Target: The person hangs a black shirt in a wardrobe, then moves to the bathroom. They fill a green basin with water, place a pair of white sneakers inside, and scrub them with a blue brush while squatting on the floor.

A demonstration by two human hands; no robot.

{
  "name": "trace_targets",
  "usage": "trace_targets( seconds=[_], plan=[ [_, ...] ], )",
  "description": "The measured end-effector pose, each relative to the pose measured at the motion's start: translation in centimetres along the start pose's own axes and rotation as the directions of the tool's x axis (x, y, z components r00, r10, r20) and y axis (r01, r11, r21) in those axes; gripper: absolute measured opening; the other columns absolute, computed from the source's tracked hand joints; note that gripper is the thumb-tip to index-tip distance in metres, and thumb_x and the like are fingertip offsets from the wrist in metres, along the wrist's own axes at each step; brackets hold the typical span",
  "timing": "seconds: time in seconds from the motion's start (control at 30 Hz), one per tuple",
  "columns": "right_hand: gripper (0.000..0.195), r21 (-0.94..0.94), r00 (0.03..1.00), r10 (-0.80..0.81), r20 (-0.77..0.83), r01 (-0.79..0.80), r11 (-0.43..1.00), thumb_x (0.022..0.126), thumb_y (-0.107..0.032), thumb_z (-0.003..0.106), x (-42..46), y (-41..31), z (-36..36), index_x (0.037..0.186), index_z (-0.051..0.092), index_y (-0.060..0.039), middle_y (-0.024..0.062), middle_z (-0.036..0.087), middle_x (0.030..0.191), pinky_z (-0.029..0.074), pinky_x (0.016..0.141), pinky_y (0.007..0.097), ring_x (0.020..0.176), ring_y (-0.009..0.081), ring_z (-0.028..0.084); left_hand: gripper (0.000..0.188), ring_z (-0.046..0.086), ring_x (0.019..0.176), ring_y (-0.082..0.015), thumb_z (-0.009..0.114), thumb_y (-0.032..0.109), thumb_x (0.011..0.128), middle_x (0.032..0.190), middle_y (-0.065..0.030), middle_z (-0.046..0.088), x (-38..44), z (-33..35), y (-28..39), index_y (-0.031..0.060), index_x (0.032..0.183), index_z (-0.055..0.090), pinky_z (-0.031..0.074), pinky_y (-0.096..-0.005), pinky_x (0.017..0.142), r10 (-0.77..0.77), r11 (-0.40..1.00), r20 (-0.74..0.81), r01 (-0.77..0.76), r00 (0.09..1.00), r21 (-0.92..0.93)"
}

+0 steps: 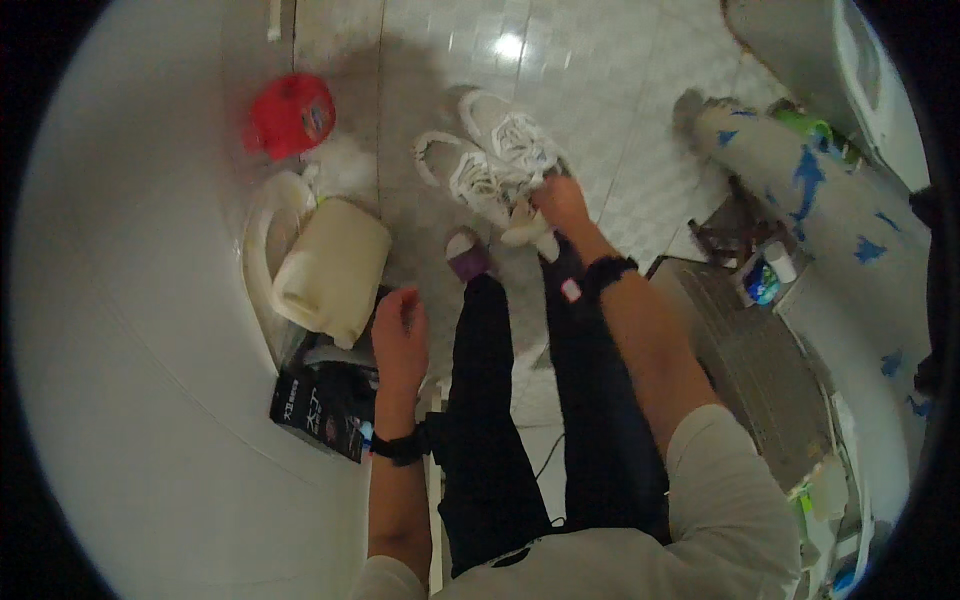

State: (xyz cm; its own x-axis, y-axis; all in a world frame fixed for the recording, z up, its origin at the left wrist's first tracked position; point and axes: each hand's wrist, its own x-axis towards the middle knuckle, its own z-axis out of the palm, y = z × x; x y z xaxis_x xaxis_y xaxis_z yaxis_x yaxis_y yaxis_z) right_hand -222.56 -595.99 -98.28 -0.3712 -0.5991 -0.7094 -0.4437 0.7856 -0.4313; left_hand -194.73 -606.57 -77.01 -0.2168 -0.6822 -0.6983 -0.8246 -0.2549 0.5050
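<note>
A pair of white lace-up sneakers stands on the tiled floor in front of my feet: the right sneaker (517, 139) and the left sneaker (476, 180), toes close together. My right hand (562, 204) is bent down at the right sneaker's toe, fingers curled against it and partly hidden. Just below that hand lies a pale, soft-looking piece (529, 231), too blurred to name, by my right foot. My left hand (401, 341) hangs loosely curled beside a cream plastic jug (337, 262), with nothing seen in it. A purple-and-white sock or slipper (466, 253) covers my left foot.
On the left, a red plastic container (292, 116) stands by the white wall (150, 315). A black printed box (319, 409) is below the jug. To the right are a grey ridged board (750, 360), a small dark stool (731, 225) and a blue-patterned covering (832, 187).
</note>
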Motion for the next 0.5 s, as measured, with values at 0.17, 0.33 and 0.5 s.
trace_targets(
  seconds=[0.17,0.33,0.5],
  plan=[
    [0.027,0.065,0.997,-0.028,-0.075,0.033,0.997,0.076,-0.018,0.067,-6.2,-5.7,-9.3,0.093,0.065,0.0027,0.0257,0.065,0.082,0.052,0.071,0.0497,0.079,0.0443,0.063,0.035,0.058,0.107,-0.0346,0.064,0.009,0.083,0.121,-0.0124,0.061,2.6,1.0,14.7,0.0074,0.118,0.061,0.048,-0.0465,0.091,0.584,0.669,0.222,-0.618,0.781,0.413],
    [0.018,0.057,0.957,-0.183,-0.224,0.201,0.978,0.077,-0.015,0.067,-10.1,-10.5,-19.9,0.085,0.066,0.0011,0.0227,0.066,0.081,0.053,0.069,0.0506,0.077,0.0419,0.064,0.037,0.052,0.119,-0.0294,0.059,0.011,0.085,0.132,-0.0106,0.055,7.1,3.5,27.9,0.0107,0.121,0.061,0.044,-0.0454,0.094,0.705,0.297,0.457,-0.81,0.543,0.506],
    [0.021,0.05,0.975,-0.132,-0.178,0.143,0.988,0.081,-0.015,0.061,-8.9,-12.9,-28.4,0.097,0.064,-0.0014,0.0211,0.067,0.083,0.053,0.068,0.0499,0.077,0.041,0.065,0.049,0.052,0.116,-0.0307,0.068,0.015,0.078,0.127,-0.0111,0.054,9.4,2.5,38.1,0.0168,0.126,0.06,0.042,-0.0455,0.094,0.687,0.106,0.597,-0.871,0.413,0.48]
  ],
)
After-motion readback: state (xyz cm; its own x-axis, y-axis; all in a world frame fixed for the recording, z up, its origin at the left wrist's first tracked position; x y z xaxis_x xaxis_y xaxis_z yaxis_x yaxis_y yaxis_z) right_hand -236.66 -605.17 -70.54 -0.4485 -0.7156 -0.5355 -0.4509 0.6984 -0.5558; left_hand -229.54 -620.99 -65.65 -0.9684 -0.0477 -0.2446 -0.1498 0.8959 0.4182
